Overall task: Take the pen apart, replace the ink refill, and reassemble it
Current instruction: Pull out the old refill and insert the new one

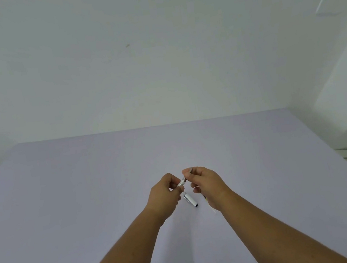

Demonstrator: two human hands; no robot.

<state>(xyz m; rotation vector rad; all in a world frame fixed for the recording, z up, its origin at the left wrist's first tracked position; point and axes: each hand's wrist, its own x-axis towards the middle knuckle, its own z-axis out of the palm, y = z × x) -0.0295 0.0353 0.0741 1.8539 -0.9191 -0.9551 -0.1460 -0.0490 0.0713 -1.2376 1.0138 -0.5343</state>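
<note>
Nearest me, two bare forearms reach in from six o'clock and meet just past the middle of the pale lilac table [68,213]. Between the wrists a silver pen cap [190,200] lies flat on the surface, its dark end pointing toward five o'clock. My guess is it was set there to free both hands for the body, close enough to pick up again at the end. A thin pale rod, probably a refill [209,205], shows under the right palm, slanting toward five o'clock. I cannot tell whether it rests on the table or is tucked into the hand.

A little farther on, the hands hold the pen body [183,180] between them, raised off the table and tilted from seven o'clock up to one o'clock. The left hand [165,193] is pinched closed on the lower silver barrel. The right hand [204,182] has its thumb and forefinger closed on the darker upper end, the other fingers curled. That opposed hold suits twisting or pulling the two sections, though which one I cannot tell.

Beyond them the table is bare to a white wall at twelve o'clock.
</note>
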